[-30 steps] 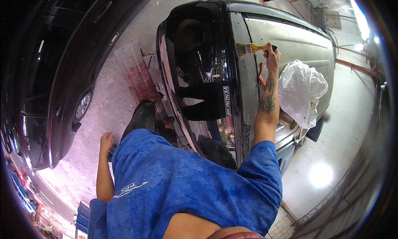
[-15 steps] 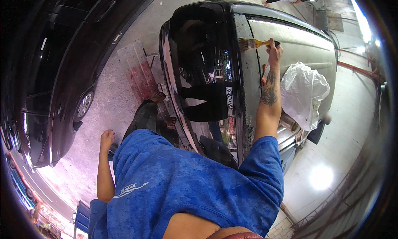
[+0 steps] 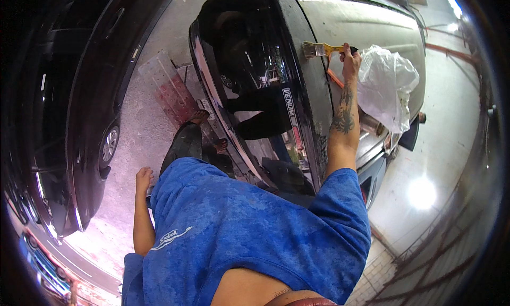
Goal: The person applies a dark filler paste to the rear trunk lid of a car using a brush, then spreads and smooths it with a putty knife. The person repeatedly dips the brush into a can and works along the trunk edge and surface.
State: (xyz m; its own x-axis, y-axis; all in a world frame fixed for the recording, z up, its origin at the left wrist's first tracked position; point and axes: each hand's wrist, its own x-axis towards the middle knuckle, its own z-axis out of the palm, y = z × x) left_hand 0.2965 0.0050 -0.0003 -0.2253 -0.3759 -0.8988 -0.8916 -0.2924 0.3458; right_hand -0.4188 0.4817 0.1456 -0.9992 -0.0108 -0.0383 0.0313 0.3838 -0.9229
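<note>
My right hand point(image 3: 350, 62), its arm stretched out over a vehicle's roof, is closed around a paintbrush point(image 3: 332, 49) with a yellow handle. The bristles lie on the dull grey strip point(image 3: 314, 85) along the roof edge, beside a paler ribbed roof panel point(image 3: 366, 25). Close to my right forearm is a crumpled white plastic bag point(image 3: 387, 85). Part of a metal can point(image 3: 370, 124) shows under it, and a thin orange piece point(image 3: 336, 78) lies beside my wrist. Low at my side, my left hand point(image 3: 143, 179) is curled; what its fingers hold, if anything, is hidden.
Below the roof is the vehicle's glossy black rear window point(image 3: 249, 56). My feet are on a metal plank point(image 3: 172, 88) with red stains. Another dark car point(image 3: 79, 93) stands to the left across the concrete floor point(image 3: 125, 141). A bright lamp point(image 3: 422, 193) shines at the right.
My right hand has drawn the paintbrush along the grey strip toward me. The whole view has shifted, moving the vehicle up and left in the picture. The left hand still hangs low.
</note>
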